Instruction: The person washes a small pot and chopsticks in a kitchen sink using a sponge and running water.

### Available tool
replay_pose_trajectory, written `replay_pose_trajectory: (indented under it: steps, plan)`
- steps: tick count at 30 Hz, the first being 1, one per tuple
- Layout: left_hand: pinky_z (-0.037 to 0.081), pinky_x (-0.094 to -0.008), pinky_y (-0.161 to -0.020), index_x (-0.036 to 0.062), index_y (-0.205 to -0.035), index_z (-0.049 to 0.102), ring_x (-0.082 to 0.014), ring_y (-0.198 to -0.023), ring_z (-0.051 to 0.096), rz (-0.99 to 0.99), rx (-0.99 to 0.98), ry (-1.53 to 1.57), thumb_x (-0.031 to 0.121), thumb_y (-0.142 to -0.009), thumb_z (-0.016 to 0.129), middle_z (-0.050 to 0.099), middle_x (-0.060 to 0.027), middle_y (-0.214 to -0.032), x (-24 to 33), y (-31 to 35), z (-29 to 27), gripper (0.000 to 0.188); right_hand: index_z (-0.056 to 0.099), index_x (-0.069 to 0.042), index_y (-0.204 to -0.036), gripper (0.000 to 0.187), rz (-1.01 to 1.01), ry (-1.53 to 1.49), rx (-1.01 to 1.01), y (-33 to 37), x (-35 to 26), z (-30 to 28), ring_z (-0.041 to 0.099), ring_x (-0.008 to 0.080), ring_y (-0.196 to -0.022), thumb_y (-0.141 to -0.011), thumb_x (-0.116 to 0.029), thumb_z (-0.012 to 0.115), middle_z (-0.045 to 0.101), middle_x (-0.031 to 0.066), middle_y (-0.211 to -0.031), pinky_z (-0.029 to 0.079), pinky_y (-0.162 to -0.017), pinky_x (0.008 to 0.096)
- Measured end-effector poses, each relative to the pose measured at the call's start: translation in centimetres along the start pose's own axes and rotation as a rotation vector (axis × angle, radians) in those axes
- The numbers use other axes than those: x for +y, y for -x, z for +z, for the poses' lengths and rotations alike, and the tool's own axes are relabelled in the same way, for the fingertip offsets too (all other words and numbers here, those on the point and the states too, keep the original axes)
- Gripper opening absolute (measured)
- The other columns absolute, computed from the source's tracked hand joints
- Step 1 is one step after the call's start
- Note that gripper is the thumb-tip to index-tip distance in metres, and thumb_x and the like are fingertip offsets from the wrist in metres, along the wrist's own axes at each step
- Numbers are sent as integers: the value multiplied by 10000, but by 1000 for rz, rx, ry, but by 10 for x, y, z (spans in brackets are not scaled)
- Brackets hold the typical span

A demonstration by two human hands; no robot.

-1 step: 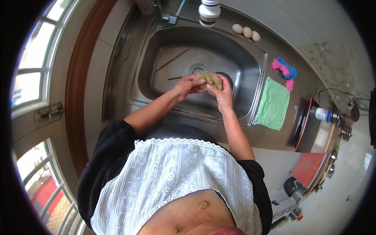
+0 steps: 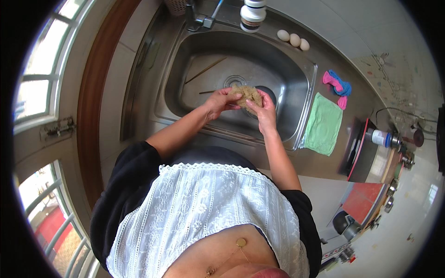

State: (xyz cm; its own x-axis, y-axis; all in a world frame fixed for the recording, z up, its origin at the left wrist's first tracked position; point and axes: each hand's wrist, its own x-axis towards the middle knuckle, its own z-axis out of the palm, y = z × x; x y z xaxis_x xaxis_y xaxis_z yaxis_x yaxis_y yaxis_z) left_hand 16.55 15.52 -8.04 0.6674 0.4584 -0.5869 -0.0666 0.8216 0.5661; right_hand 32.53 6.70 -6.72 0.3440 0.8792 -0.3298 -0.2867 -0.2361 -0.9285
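Observation:
A tan, fibrous scrubbing pad (image 2: 245, 92) is held over the basin of a stainless steel sink (image 2: 308, 92), above the drain. My left hand (image 2: 220, 101) grips its left side and my right hand (image 2: 264, 111) grips its right side, fingers pressed into it. Two wooden chopsticks (image 2: 206, 69) lie on the basin floor to the left of the hands.
A faucet (image 2: 201, 18) and a white-lidded jar (image 2: 252, 14) stand behind the sink, with three eggs (image 2: 295, 40) beside them. A green cloth (image 2: 323, 124) and a pink-and-blue cloth (image 2: 338, 85) lie on the counter at right. Windows run along the left.

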Motion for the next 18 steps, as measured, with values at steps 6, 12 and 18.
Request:
replay_pose_trajectory:
  steps: [6, 12, 18]
  plan:
    - [507, -290, -810, 116, -1132, 583, -129, -945, 611, 53, -17, 121, 162, -878, 618, 645, 0, -1040, 1, 18, -21, 260, 486, 8, -1212, 359, 183, -371, -59, 8, -3, 4, 536, 180, -1087, -893, -123, 588, 565, 83, -1178, 402, -959, 315]
    - [451, -339, -880, 135, -1190, 543, -150, -1038, 572, 54, -32, 259, 152, -865, 620, 616, 3, -1118, -9, 27, -33, 334, 413, -38, -1309, 411, 251, -500, -112, 16, -7, 11, 443, 257, -1239, -955, -235, 480, 477, 110, -1321, 339, -1056, 409]
    - [433, -372, -906, 153, -1207, 534, -156, -1024, 569, 16, 0, 197, 172, -827, 678, 613, 7, -1109, -7, 48, -5, 407, 387, -35, -1324, 439, 229, -556, -174, 20, -11, 7, 424, 256, -1256, -968, -286, 440, 453, 114, -1344, 322, -1065, 417]
